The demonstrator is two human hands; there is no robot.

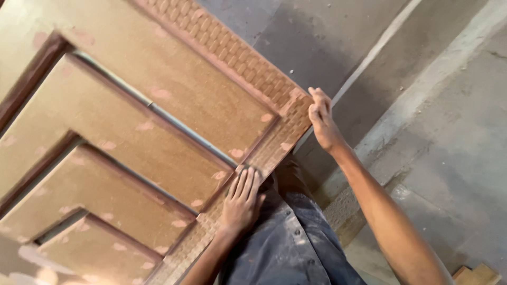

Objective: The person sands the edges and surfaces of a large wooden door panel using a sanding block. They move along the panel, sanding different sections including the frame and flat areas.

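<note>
"What's around me down there?"

"I see a grey concrete floor (pixel 454 132), dusty and scuffed, with a pale raised strip (pixel 406 100) running diagonally across it."

"Anything else on my feed?"

"Light wooden offcuts (pixel 478 274) at the bottom right corner, and rough crumbled concrete (pixel 343 211) along the strip's edge. Light is dim and even."

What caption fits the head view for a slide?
Left hand flat on a carved wooden door panel, right hand at its corner.

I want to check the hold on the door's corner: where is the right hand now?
In the head view, the right hand is right of centre, at the carved corner of the wooden door panel, above the left hand, which lies flat on its edge.
</note>
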